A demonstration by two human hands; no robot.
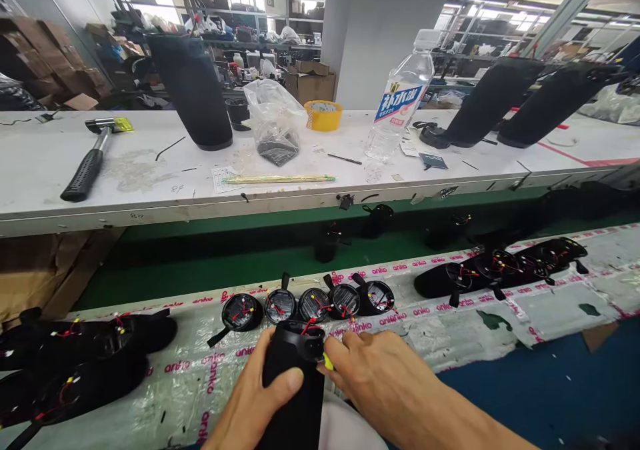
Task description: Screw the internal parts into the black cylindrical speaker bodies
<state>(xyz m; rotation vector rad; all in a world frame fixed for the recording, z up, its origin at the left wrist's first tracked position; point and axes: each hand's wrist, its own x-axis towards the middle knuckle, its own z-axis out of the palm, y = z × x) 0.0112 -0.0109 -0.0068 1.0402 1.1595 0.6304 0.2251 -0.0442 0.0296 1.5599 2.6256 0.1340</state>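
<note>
A black fabric-covered cylinder (295, 403) stands close in front of me, its open top tilted toward me, with red wires at the rim. My left hand (260, 393) is wrapped round its left side, the thumb lying across the front. At the right of the rim, my right hand (367, 367) has its fingers curled round something small and yellow (328, 361); most of that item is hidden. Just beyond stand several similar cylinders (313, 305) with wires in their open tops.
More black cylinders lie at the left (90, 370) and right (500, 267) on the taped mat (190, 383). Beyond is a white bench (135, 170) with a hammer (89, 163), a bottle (400, 103), yellow tape (324, 117), a plastic bag (275, 120) and upright black cylinders (193, 93).
</note>
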